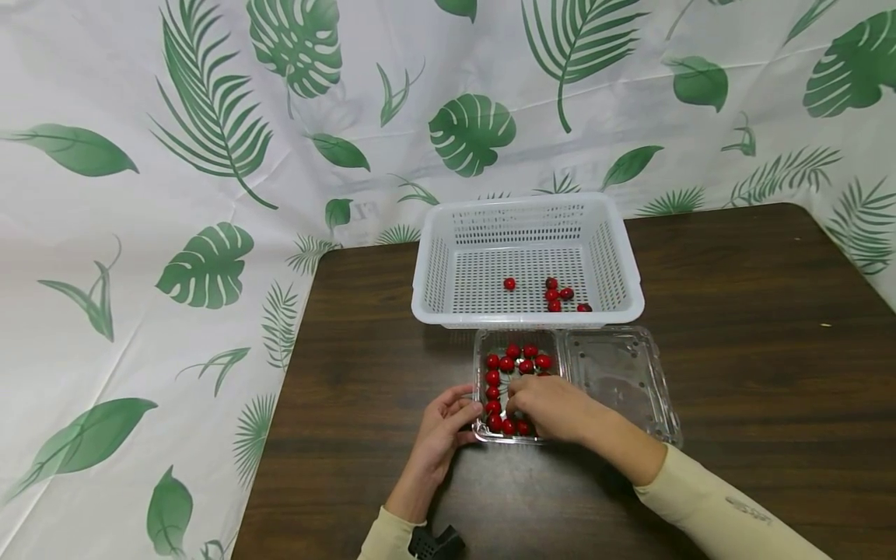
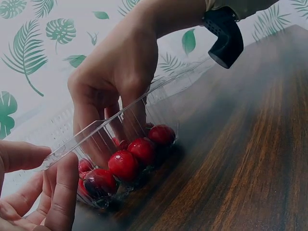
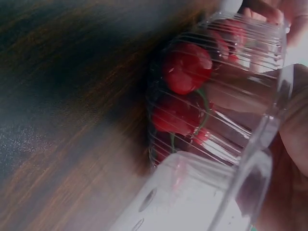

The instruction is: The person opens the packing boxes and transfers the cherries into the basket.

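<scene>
Near the lower centre of the head view, red cherries (image 1: 493, 378) line the visible edges of a clear plastic clamshell (image 1: 562, 348); more lie in the white basket (image 1: 525, 320) above it. The left hand (image 1: 441, 426) has its grip pinched on the clamshell's left rim. The right hand (image 1: 553, 406) reaches inside; whether its grip holds a cherry cannot be told. Pressing hard could bruise fruit, and a slack left grip might let the light clamshell skid.
</scene>
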The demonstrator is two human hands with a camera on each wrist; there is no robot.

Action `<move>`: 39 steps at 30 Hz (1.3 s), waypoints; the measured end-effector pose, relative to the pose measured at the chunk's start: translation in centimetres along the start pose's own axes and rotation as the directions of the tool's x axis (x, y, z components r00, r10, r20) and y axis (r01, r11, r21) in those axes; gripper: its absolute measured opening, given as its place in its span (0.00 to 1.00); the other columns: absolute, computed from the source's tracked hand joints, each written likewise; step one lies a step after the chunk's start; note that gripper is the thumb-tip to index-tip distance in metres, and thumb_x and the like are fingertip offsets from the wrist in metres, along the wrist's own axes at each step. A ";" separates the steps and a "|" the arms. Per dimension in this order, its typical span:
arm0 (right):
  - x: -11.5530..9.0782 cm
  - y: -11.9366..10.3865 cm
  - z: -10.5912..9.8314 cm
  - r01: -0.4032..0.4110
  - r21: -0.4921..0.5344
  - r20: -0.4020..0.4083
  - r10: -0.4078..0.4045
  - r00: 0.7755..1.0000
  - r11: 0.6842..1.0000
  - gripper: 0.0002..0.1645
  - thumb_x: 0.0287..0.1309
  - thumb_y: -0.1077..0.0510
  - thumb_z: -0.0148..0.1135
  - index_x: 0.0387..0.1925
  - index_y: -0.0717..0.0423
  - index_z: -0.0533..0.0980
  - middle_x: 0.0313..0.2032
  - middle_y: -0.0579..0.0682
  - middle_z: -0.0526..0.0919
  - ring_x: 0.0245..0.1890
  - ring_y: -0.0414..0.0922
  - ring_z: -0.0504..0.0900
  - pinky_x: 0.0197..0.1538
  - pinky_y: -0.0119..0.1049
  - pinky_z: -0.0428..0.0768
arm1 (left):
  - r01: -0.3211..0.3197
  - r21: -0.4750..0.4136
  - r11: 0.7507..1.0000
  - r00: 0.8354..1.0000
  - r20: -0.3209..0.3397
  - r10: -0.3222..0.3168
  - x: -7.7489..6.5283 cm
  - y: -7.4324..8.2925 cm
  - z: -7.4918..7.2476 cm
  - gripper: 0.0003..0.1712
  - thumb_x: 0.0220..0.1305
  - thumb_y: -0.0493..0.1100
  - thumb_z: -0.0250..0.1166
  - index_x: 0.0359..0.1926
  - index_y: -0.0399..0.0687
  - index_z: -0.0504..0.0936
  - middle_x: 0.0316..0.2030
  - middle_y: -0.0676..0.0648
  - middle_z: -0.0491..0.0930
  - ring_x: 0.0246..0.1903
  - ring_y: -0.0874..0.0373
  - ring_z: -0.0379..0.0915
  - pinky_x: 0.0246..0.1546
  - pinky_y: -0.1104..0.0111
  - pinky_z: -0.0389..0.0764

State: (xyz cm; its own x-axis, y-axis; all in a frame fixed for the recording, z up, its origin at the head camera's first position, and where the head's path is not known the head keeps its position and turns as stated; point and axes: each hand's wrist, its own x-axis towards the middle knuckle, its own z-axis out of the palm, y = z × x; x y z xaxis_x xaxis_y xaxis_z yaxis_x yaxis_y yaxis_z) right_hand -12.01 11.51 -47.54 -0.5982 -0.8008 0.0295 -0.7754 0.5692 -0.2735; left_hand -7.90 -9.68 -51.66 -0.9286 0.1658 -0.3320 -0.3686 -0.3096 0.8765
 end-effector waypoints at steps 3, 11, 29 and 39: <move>0.2 0.0 0.0 -0.020 -0.011 0.007 0.020 1.000 1.000 0.17 0.39 0.73 0.69 0.25 0.47 0.84 0.27 0.40 0.71 0.28 0.41 0.76 0.26 0.33 0.77 | 0.000 -0.001 1.000 1.000 0.000 0.000 0.0 0.0 0.0 0.24 0.63 0.33 0.64 0.59 0.30 0.71 0.33 0.49 0.78 0.29 0.61 0.75 0.23 0.71 0.82; 0.5 0.3 0.3 0.024 -0.075 -0.042 -0.027 0.999 0.997 0.17 0.40 0.71 0.70 0.18 0.44 0.82 0.25 0.40 0.70 0.25 0.41 0.74 0.24 0.35 0.77 | -0.001 -0.001 1.000 1.000 0.003 0.001 0.1 0.1 0.1 0.25 0.63 0.32 0.64 0.59 0.29 0.71 0.32 0.49 0.77 0.29 0.61 0.75 0.23 0.71 0.82; 0.3 0.2 -2.4 0.051 -0.028 -0.083 -0.053 0.995 0.998 0.07 0.50 0.65 0.72 0.29 0.49 0.87 0.29 0.40 0.73 0.29 0.37 0.73 0.30 0.29 0.78 | -0.006 -0.008 1.000 1.000 0.018 0.006 0.2 -0.1 -0.1 0.25 0.63 0.33 0.65 0.59 0.30 0.71 0.33 0.49 0.78 0.29 0.61 0.75 0.23 0.71 0.82; -0.4 0.6 -5.6 0.065 -0.001 -0.229 -0.063 0.971 0.998 0.09 0.50 0.66 0.73 0.35 0.52 0.87 0.34 0.43 0.78 0.33 0.38 0.77 0.34 0.31 0.81 | -0.013 -0.008 1.000 1.000 0.014 0.013 0.3 -0.2 -0.1 0.25 0.62 0.32 0.65 0.59 0.29 0.71 0.32 0.50 0.78 0.29 0.61 0.75 0.23 0.71 0.82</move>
State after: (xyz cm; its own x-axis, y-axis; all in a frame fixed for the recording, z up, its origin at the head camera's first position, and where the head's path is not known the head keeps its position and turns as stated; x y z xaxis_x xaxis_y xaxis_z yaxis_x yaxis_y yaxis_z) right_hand -13.37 13.24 -42.35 -0.5784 -0.7711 0.2663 -0.8127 0.5163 -0.2702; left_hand -8.07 -9.67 -51.92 -0.9327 0.1752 -0.3153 -0.3568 -0.3194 0.8779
